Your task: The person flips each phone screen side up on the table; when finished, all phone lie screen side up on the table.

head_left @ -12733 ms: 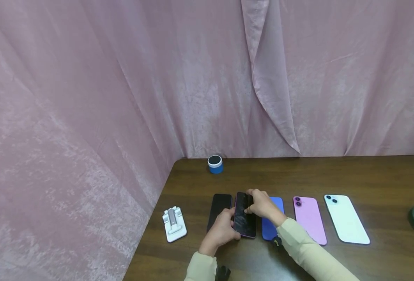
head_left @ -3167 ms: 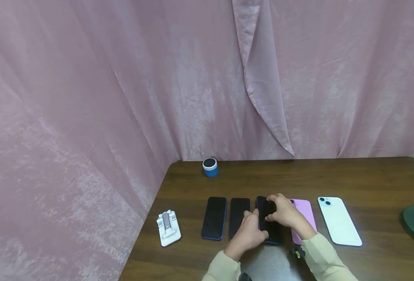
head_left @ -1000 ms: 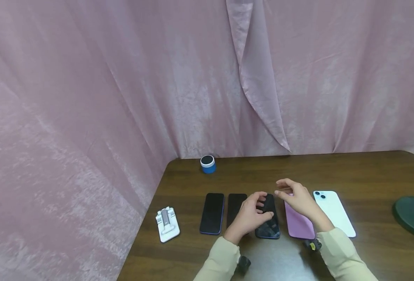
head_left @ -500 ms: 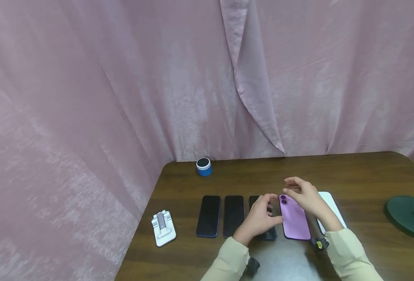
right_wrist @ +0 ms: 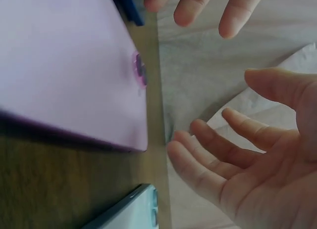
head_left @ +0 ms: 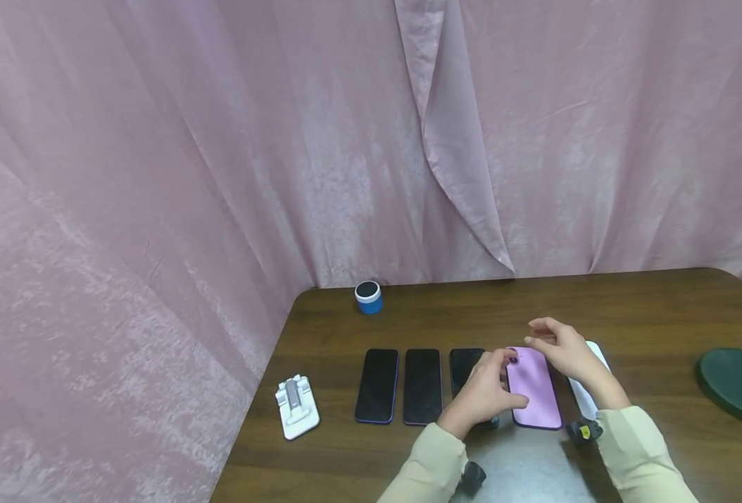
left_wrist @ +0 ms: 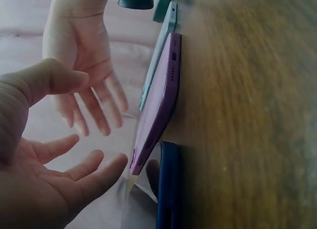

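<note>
A pink phone point(head_left: 533, 388) lies back up on the table, its camera lenses at the far end. My left hand point(head_left: 485, 388) hovers over its left edge and partly covers a dark phone point(head_left: 464, 363) lying screen up. In the left wrist view, the fingers of this hand point(left_wrist: 54, 160) are loosely bent and hold nothing. Just right of the pink phone, my right hand point(head_left: 573, 356) is held above the table, hiding much of a white phone point(head_left: 585, 399). Air shows between the right hand point(right_wrist: 252, 160) and the pink phone point(right_wrist: 74, 66) in the right wrist view.
Two more phones, one on the left point(head_left: 376, 385) and one beside it point(head_left: 423, 386), lie screen up. A white folding stand point(head_left: 297, 406) is at the left, and a blue-and-white cylinder point(head_left: 368, 297) near the back edge. A green round base point(head_left: 732, 384) stands at the right.
The blue phone, back up at first, came to lie screen up while both hands held it. They then let go and shifted right to the pink phone, which has stayed back up.
</note>
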`<action>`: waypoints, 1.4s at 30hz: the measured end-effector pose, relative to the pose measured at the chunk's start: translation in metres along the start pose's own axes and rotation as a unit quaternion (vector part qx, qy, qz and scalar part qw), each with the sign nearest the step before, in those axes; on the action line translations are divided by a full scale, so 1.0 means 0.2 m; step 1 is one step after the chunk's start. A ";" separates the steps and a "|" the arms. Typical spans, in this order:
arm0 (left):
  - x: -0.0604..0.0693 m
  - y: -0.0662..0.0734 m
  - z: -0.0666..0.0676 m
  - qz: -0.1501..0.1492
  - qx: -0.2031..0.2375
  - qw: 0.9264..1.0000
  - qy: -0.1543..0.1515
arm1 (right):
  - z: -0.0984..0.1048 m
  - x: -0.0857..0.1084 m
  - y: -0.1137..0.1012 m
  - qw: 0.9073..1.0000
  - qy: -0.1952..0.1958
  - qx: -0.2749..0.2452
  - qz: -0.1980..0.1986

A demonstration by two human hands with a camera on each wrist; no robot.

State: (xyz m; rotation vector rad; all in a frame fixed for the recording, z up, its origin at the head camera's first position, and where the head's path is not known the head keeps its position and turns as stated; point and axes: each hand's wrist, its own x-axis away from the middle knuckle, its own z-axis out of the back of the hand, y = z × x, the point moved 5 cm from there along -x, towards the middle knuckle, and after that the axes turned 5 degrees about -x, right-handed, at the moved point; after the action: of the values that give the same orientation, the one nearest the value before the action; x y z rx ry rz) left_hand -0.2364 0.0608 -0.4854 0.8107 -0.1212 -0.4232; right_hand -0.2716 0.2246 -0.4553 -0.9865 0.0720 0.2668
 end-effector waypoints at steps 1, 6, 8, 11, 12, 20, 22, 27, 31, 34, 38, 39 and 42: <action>0.00 0.00 0.00 -0.001 -0.009 1.000 -0.002 | 0.00 0.00 0.01 1.000 -0.004 0.003 -0.003; 0.00 0.03 -0.03 -0.009 -0.053 0.998 -0.026 | -0.01 0.00 0.05 0.999 -0.025 0.010 -0.018; 0.00 0.04 -0.05 -0.009 -0.075 0.997 -0.035 | -0.02 0.00 0.06 0.999 -0.032 0.009 -0.025; 0.01 0.06 -0.07 -0.005 -0.100 0.994 -0.051 | -0.03 0.00 0.06 0.999 -0.043 0.009 -0.030; 0.01 0.06 -0.07 -0.004 -0.107 0.993 -0.055 | -0.03 -0.01 0.06 0.998 -0.048 0.010 -0.031; 0.03 0.08 -0.11 0.002 -0.156 0.985 -0.070 | -0.06 -0.01 0.07 0.995 -0.091 0.033 -0.033; 0.03 0.09 -0.12 0.001 -0.175 0.982 -0.072 | -0.06 -0.01 0.08 0.994 -0.093 0.037 -0.037; 0.03 0.10 -0.13 0.002 -0.199 0.977 -0.074 | -0.07 0.00 0.08 0.994 -0.091 0.050 -0.024; 0.03 0.09 -0.14 0.000 -0.214 0.974 -0.076 | -0.07 0.00 0.09 0.994 -0.090 0.057 -0.023; 0.03 0.09 -0.15 -0.007 -0.228 0.971 -0.077 | -0.07 0.00 0.09 0.993 -0.093 0.058 -0.033; 0.03 0.08 -0.16 -0.015 -0.247 0.966 -0.072 | -0.08 -0.01 0.09 0.993 -0.090 0.064 -0.035; 0.03 0.08 -0.16 -0.016 -0.251 0.965 -0.070 | -0.08 -0.01 0.09 0.993 -0.088 0.067 -0.034; 0.03 0.08 -0.17 -0.012 -0.256 0.965 -0.064 | -0.08 -0.02 0.10 0.993 -0.082 0.075 -0.031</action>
State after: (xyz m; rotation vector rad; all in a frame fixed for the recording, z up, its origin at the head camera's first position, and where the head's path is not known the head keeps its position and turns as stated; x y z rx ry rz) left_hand -0.2175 0.0905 -0.4973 0.2758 -0.1144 -0.5025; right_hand -0.2788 0.2210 -0.4791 -0.8143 -0.0862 0.2807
